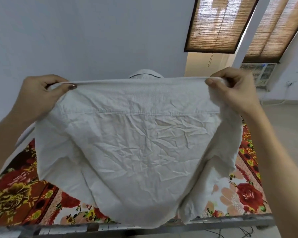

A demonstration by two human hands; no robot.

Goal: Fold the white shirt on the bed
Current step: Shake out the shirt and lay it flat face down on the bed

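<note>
Left hand (41,93): closed in a pinch on the shirt's top edge, thumb on the near side with a dark-painted nail, fingers curled behind the cloth. Forearm runs down to the lower-left corner.

White shirt (136,143): held up in the air between the two hands, top edge stretched taut from one pinch to the other. Back panel faces the camera, heavily creased, with a horizontal yoke seam just below the level of the hands. Collar (145,74) stands up behind the taut edge, midway between the hands. Cloth drapes down from both grips; lower hem hangs near the front edge of the bed (15,194), whose floral red-and-cream cover shows below the left hand and below the right hand. Cannot tell whether the hem touches the cover.

Right hand (234,88): closed on the other end of the top edge, thumb forward, fabric bunched under the fingers.

Above the right hand: woven window blinds (218,24). Just beyond it: a window air conditioner (258,73).
</note>
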